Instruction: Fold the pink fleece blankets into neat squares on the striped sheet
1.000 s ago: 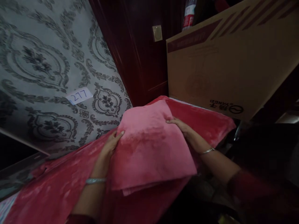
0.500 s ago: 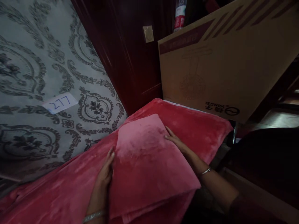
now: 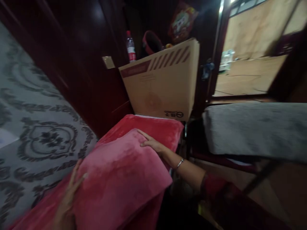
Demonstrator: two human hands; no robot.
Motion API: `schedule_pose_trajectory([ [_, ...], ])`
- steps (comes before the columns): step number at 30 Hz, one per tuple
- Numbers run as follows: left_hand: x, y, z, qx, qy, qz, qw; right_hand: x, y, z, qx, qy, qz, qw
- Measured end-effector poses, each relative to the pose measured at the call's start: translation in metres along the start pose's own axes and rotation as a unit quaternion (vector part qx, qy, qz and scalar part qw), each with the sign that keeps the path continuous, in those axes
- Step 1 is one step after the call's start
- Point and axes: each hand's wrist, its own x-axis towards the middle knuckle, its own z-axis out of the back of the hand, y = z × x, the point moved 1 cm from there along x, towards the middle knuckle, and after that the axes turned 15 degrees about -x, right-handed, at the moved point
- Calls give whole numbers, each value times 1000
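Note:
A folded pinkish-red plush cloth (image 3: 120, 179) lies over a red plush cover (image 3: 155, 127) of the same fabric. My left hand (image 3: 69, 195) grips its left edge, thumb on top, and looks blurred by motion. At the far right corner, my right hand (image 3: 151, 143) holds the cloth with the thumb on its upper face and the fingers along the edge. The undersides of both grips are hidden. A thin bracelet (image 3: 179, 163) circles my right wrist.
Behind the cover stands a large cardboard box (image 3: 163, 86), with a bottle (image 3: 130, 48) and a snack bag (image 3: 182, 24) beyond its top edge. Patterned wallpaper (image 3: 50, 140) borders the left. A grey padded surface (image 3: 254, 131) is at right, below a doorway (image 3: 251, 76).
My view has swung right and up, bringing the doorway and grey surface into sight. Both hands stay at the cloth's edges; my right hand is now nearer its far corner.

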Motion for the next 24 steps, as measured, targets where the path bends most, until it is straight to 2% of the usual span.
schedule_pose_trajectory([
  [2,-2,-21,-23,7,14,-20,1000,-20,33,14,-23,-26,27,999],
  [4,-11,-43,-57,-13,43,-21,999,-46,69,35,-42,-50,47,997],
  [5,-17,-54,-77,-32,58,-25,998,-61,89,47,-52,-63,55,995],
  [9,-40,-96,-173,-111,181,-42,976,-127,174,99,-142,-155,110,971],
  [13,-52,-126,-284,-192,340,-93,916,-202,266,139,-272,-255,103,922],
  [16,-63,-133,-368,-251,433,-108,859,-256,318,165,-324,-355,60,875],
  [18,-74,-125,-419,-272,484,-84,827,-286,334,188,-353,-408,31,841],
  [21,-95,-94,-474,-258,526,-2,810,-320,322,228,-375,-449,-22,811],
  [24,-112,-58,-500,-195,523,105,823,-341,288,259,-334,-442,-89,828],
])
